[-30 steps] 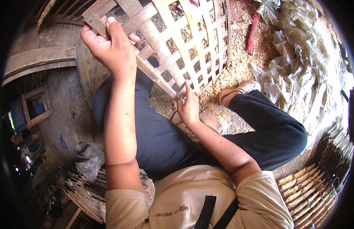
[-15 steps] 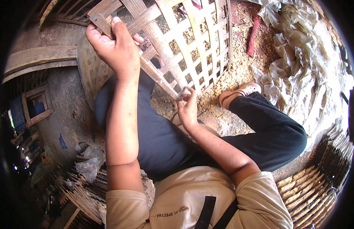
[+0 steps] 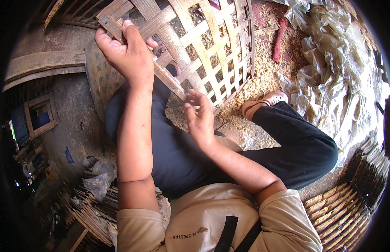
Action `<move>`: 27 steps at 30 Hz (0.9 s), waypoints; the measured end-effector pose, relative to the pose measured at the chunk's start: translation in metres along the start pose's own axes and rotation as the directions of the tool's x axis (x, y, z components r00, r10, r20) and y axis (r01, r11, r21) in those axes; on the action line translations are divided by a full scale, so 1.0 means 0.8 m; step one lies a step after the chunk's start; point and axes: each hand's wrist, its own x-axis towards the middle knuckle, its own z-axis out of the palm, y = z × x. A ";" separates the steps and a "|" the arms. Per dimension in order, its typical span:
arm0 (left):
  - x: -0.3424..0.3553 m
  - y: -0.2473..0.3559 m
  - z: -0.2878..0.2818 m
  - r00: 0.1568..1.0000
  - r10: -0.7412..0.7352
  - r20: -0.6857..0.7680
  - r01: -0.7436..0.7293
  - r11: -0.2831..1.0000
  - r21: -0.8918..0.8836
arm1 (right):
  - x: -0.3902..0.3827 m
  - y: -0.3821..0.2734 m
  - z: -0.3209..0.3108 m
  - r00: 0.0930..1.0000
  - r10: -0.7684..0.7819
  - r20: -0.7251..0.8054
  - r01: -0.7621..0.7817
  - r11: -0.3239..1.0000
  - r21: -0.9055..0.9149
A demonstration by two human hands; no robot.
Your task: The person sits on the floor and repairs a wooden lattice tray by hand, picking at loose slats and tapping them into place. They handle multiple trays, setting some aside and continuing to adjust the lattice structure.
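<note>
A woven bamboo panel (image 3: 171, 44) with flat crossing strips and open square gaps stands tilted in front of me. My left hand (image 3: 129, 54) is wrapped round the upper left corner of its wooden frame, with the thumb on top. Along the panel's near edge runs a narrow wooden strip (image 3: 167, 80), pale and worn on its upper side. Close to the lower end of that strip is my right hand (image 3: 200, 117), its fingers loosely bent and apart. I see nothing held in it. Whether its fingertips touch the strip is hard to tell.
Crumpled clear plastic sheeting (image 3: 325, 75) heaps up at the right. Yellowish crumbs and a red strip (image 3: 280, 40) lie on the floor beyond the panel. Bamboo slats (image 3: 338, 214) are at the lower right, and bundled sticks (image 3: 89, 214) at the lower left.
My right hand has slid left and slightly up along the panel's near edge, and its pinched fingers have spread. My left hand keeps its hold on the corner.
</note>
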 end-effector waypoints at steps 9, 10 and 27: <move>0.000 0.000 0.000 1.000 -0.011 0.000 0.011 1.000 0.006 | 0.049 0.024 -0.029 0.912 -0.362 0.191 0.410 0.804 -0.430; 0.001 0.000 0.000 1.000 -0.008 -0.001 0.008 1.000 0.007 | 0.052 0.021 -0.028 0.911 -0.361 0.197 0.411 0.802 -0.433; -0.002 0.001 0.008 1.000 0.000 -0.024 -0.001 0.998 -0.070 | 0.089 -0.003 -0.009 0.851 -0.493 0.182 0.524 0.776 -0.351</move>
